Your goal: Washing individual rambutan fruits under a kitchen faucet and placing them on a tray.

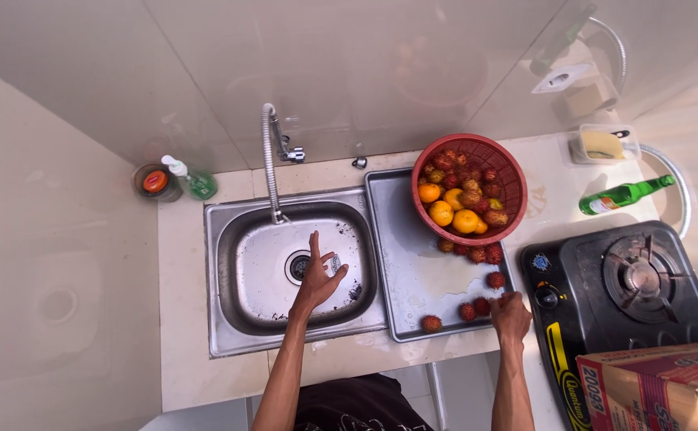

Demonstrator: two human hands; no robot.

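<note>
My left hand hangs over the steel sink, fingers spread above the drain, holding nothing. My right hand rests at the front right corner of the steel draining tray, fingers curled around a red rambutan; most of that fruit is hidden. Loose rambutans lie along the tray's front and right side. A red plastic basket stands tilted on the tray's far end, full of rambutans and several oranges.
A flexible faucet arches over the sink. A soap bottle and a round container stand at the back left. A black gas stove, green bottle, sponge tub and cardboard box crowd the right.
</note>
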